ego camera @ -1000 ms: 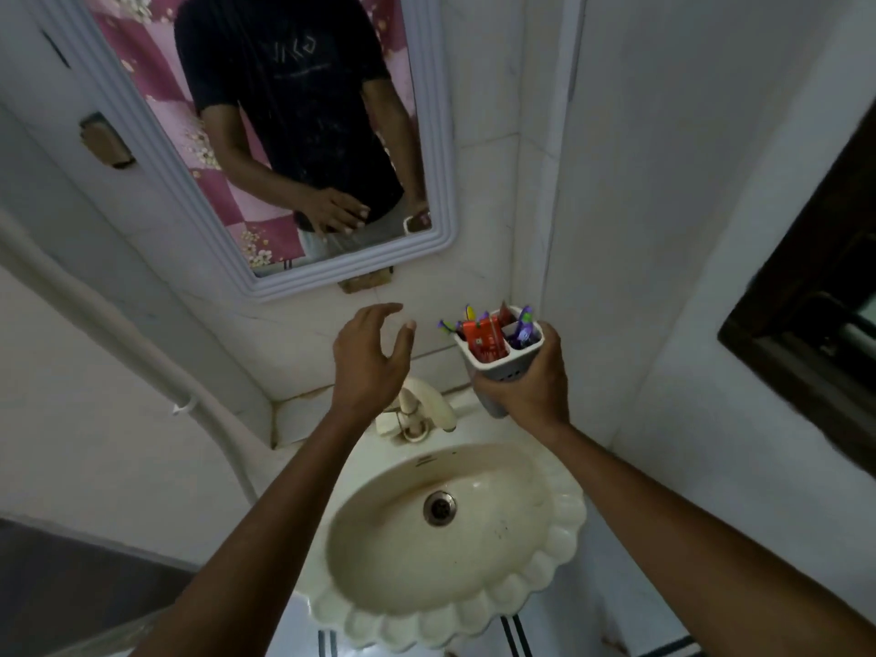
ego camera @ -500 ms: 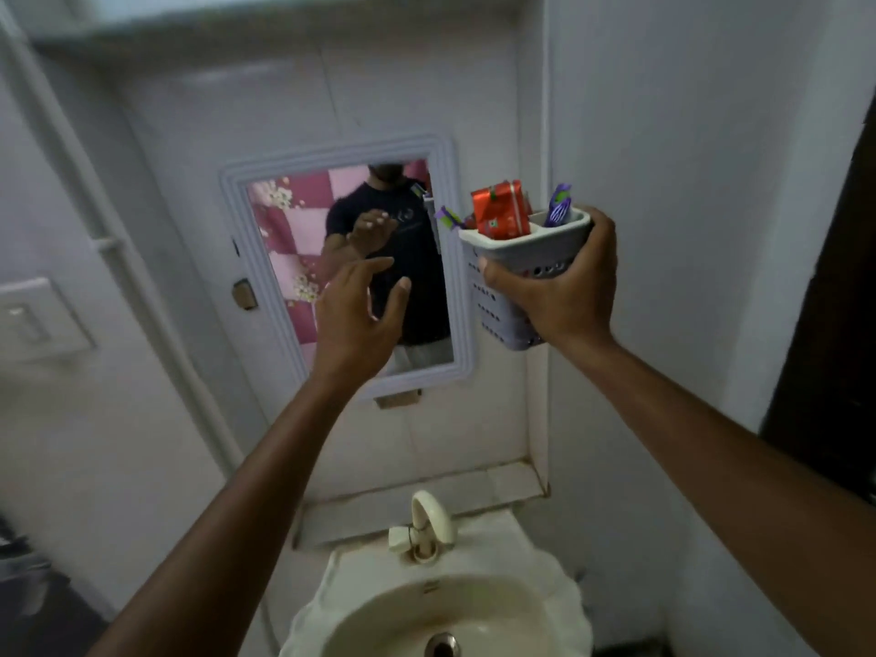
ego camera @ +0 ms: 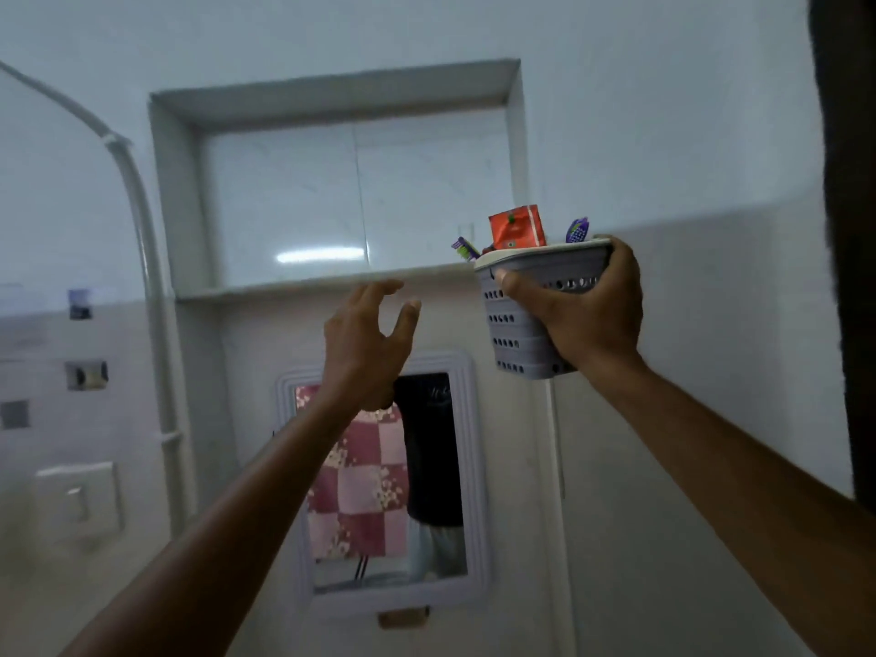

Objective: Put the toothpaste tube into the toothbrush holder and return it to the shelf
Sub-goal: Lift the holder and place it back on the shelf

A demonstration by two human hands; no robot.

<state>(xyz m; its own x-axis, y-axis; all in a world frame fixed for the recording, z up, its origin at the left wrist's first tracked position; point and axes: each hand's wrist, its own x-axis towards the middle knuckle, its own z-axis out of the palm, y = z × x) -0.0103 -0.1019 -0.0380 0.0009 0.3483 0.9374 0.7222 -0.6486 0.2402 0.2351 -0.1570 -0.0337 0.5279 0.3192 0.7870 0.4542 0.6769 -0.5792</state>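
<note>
My right hand grips a grey perforated toothbrush holder and holds it upright at the level of the shelf ledge. The holder is just right of the recessed wall shelf, beside its right end. A red-orange toothpaste tube sticks up out of the holder. Purple toothbrush heads poke out on both sides of the tube. My left hand is raised just below the ledge, fingers spread and curled, holding nothing.
The shelf is a tiled niche set into the wall. A white-framed mirror hangs below it. A white pipe runs down the wall at the left. A dark frame borders the right edge.
The view has tilted up from the sink to the niche. My right hand has lifted the holder from sink height to the ledge. My left hand rose alongside, still empty.
</note>
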